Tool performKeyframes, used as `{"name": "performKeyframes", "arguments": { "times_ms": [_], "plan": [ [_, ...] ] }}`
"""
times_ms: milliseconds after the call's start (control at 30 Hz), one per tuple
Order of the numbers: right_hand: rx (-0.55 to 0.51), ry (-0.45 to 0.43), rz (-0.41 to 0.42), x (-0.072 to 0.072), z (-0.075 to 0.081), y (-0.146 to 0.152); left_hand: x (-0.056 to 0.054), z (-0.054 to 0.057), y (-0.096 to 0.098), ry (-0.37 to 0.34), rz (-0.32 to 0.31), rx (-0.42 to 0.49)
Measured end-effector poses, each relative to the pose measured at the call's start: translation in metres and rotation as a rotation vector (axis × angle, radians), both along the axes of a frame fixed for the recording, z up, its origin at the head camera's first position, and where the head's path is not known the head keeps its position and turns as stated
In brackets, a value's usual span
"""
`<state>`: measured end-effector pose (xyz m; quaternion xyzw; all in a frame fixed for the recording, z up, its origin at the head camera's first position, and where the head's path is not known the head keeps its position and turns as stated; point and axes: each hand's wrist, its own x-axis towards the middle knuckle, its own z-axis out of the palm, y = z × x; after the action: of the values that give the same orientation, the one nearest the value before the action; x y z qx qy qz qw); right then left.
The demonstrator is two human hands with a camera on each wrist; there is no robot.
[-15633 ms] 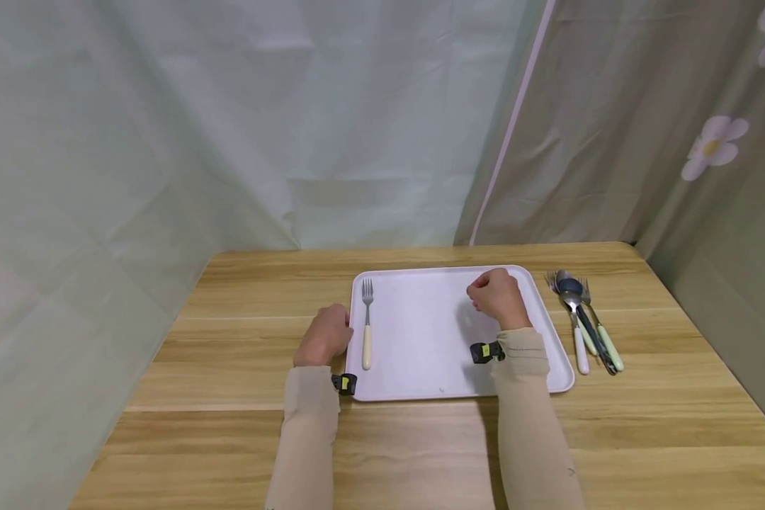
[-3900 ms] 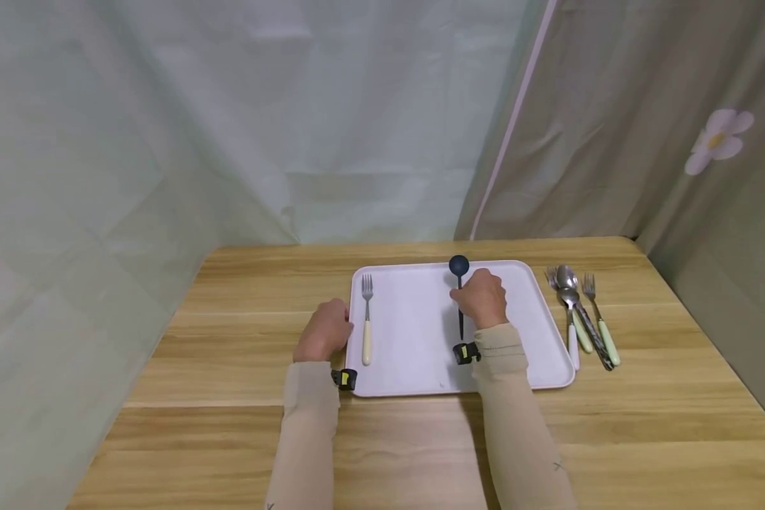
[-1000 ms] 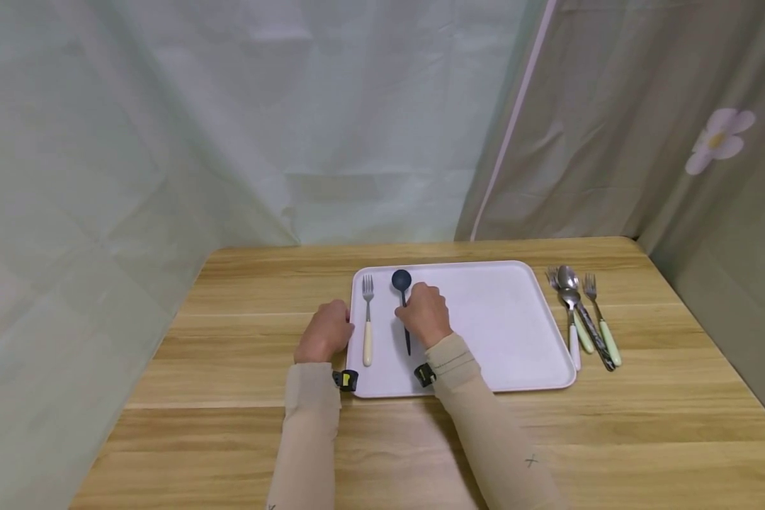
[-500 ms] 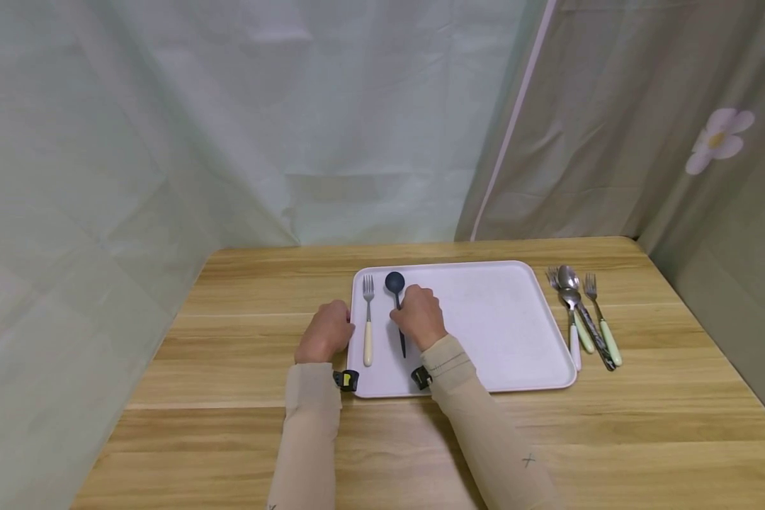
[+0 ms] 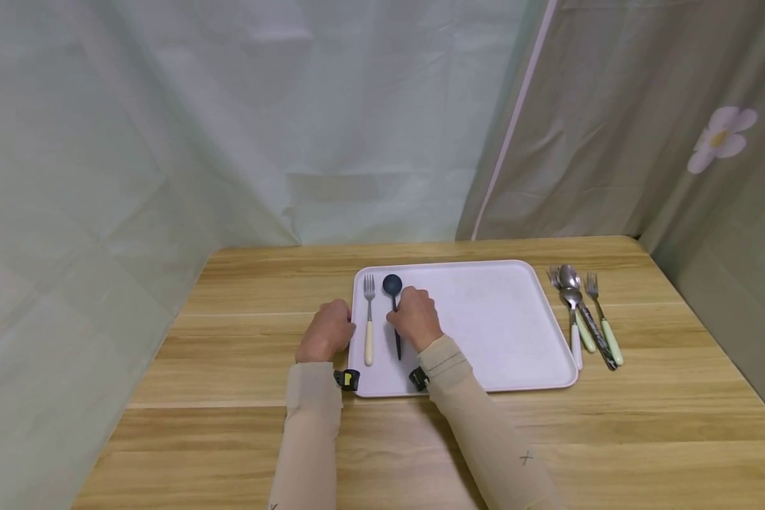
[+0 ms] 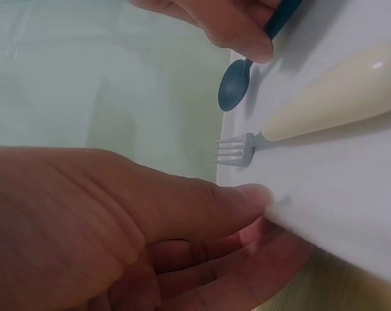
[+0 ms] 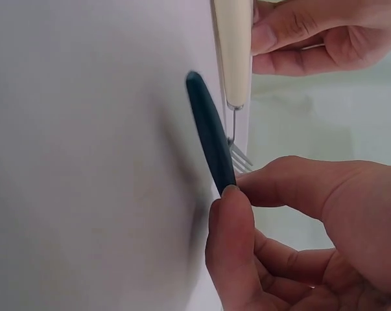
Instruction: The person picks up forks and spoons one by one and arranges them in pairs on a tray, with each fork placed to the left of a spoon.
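Observation:
My right hand (image 5: 418, 317) pinches the handle of a dark blue spoon (image 5: 392, 285) between thumb and index finger, above the left part of the white tray (image 5: 497, 326). The spoon's round bowl points to the far side; its slim handle (image 7: 209, 133) stands off the tray, casting a shadow. Left of it a fork (image 5: 368, 343) with a cream handle lies along the tray's left side, tines away from me. My left hand (image 5: 325, 331) holds the tray's left edge; in the left wrist view its thumb (image 6: 247, 197) lies on the rim with the fingers below.
Right of the tray several pieces of cutlery lie on the wooden table (image 5: 229, 432): overlapping spoons (image 5: 571, 296) and forks, one fork (image 5: 602, 312) with a pale green handle apart on the right. Curtains (image 5: 382, 127) hang behind the table and at both sides.
The dark blue spoon has left the cutlery pile in my right hand and crossed the tray leftward, lately inching nearer the fork. My left hand has stayed at the tray's edge.

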<state>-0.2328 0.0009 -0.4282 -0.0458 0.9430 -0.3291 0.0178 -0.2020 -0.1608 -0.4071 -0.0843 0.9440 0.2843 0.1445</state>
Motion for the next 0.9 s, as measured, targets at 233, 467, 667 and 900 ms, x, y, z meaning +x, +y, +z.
{"name": "performKeyframes", "arguments": {
  "times_ms": [233,467,667,900],
  "plan": [
    [0.006,-0.002,0.007,0.0012,-0.0022,-0.004,0.0015,0.0018,0.0,0.005,-0.003,0.017],
    [0.013,-0.008,0.015,0.0013,-0.0031,-0.0055,0.0022,0.0032,0.0006,0.0,0.004,0.029],
    [0.006,-0.021,0.022,0.0016,-0.001,-0.007,0.0013,0.0037,-0.0001,0.01,-0.004,0.028],
    [0.012,-0.035,0.031,0.0009,-0.0007,-0.0097,0.0011,0.0028,-0.0011,0.011,-0.007,0.032]
  ]
}}
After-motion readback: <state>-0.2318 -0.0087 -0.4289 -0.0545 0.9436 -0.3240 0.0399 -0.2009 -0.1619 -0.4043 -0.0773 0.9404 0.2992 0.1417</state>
